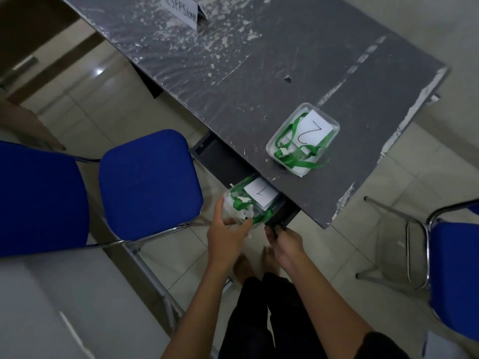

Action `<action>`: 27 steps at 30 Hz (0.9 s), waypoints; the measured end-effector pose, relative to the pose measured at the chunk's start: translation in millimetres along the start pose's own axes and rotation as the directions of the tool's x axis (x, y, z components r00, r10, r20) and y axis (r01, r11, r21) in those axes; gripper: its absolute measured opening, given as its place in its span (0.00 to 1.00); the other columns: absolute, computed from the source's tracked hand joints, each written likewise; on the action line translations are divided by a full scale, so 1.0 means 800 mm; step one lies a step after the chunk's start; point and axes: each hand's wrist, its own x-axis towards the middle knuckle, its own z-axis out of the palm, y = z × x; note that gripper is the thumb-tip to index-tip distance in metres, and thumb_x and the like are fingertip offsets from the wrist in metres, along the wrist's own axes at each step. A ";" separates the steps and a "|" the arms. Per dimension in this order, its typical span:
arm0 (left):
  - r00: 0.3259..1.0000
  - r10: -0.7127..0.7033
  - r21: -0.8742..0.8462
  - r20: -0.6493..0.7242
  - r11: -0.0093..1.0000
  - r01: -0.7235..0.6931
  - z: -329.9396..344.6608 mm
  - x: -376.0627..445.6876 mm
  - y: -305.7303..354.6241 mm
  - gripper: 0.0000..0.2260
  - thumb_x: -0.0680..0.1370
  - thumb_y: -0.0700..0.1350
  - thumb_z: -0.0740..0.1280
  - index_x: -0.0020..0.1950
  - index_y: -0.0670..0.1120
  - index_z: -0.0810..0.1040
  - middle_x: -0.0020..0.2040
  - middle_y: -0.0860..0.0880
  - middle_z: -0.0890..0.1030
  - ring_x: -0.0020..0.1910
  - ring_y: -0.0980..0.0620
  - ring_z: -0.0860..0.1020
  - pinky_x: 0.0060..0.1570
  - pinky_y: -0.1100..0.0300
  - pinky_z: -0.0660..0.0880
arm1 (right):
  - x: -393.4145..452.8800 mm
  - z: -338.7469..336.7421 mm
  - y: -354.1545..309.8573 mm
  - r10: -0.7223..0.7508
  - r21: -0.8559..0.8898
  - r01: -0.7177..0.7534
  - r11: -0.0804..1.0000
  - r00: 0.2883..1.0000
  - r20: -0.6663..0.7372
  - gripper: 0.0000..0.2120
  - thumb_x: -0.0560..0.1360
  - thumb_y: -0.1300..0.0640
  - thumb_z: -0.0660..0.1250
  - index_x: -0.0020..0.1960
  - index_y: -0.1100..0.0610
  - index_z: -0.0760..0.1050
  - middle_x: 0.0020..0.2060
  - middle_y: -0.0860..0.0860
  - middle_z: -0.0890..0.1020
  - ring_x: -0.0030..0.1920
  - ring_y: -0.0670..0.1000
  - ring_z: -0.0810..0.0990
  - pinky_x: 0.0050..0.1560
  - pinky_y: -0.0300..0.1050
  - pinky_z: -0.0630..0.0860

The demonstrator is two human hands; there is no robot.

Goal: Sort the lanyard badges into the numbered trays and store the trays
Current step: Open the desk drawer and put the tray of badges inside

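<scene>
- Head view: the left hand [225,229] holds a clear plastic tray [248,203] by its near side; the thumb and the fingers are spread around the wall and closed on it.
- This tray carries a white paper label with the number 1 [260,194] and holds green lanyards with white badges [242,207]. It sits at the near edge of the grey scratched desk [285,73], partly under the top, in the open dark drawer [278,216].
- The right hand [286,238] is at the front of this drawer, fingers curled on its edge. How tightly they close I cannot tell.
- A second clear plastic tray [303,141] stands on the desk top, well apart from the hands. Its white label shows the number 2 [311,132], and green lanyards [298,159] hang over its near rim.
- A blue padded chair [147,182] stands left of the drawer.
- A white folded paper sign [181,11] stands at the far end of the desk.
</scene>
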 end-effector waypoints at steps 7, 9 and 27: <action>0.999 0.047 0.052 0.014 0.997 -0.048 0.044 -0.001 -0.003 0.35 0.73 0.60 0.73 0.75 0.64 0.60 0.53 0.55 0.78 0.51 0.52 0.82 0.50 0.53 0.81 | 0.003 -0.005 0.003 -0.003 0.004 0.003 1.000 1.000 0.000 0.09 0.80 0.70 0.58 0.44 0.67 0.74 0.42 0.59 0.77 0.40 0.52 0.78 0.43 0.43 0.78; 0.999 0.037 0.037 -0.023 0.999 -0.036 0.051 0.000 -0.001 0.33 0.74 0.60 0.72 0.76 0.61 0.62 0.48 0.54 0.81 0.47 0.55 0.83 0.49 0.55 0.81 | 0.004 -0.006 0.004 -0.009 0.013 0.009 1.000 1.000 0.005 0.09 0.80 0.71 0.58 0.42 0.67 0.73 0.42 0.60 0.77 0.41 0.53 0.78 0.42 0.44 0.78; 0.989 0.097 0.255 -0.108 0.965 -0.066 0.081 0.047 0.005 0.05 0.74 0.50 0.74 0.42 0.50 0.84 0.32 0.52 0.82 0.31 0.57 0.81 0.33 0.58 0.78 | 0.025 -0.010 0.023 -0.031 -0.038 0.031 0.999 1.000 0.005 0.11 0.81 0.68 0.56 0.49 0.64 0.77 0.44 0.60 0.83 0.41 0.55 0.81 0.40 0.45 0.76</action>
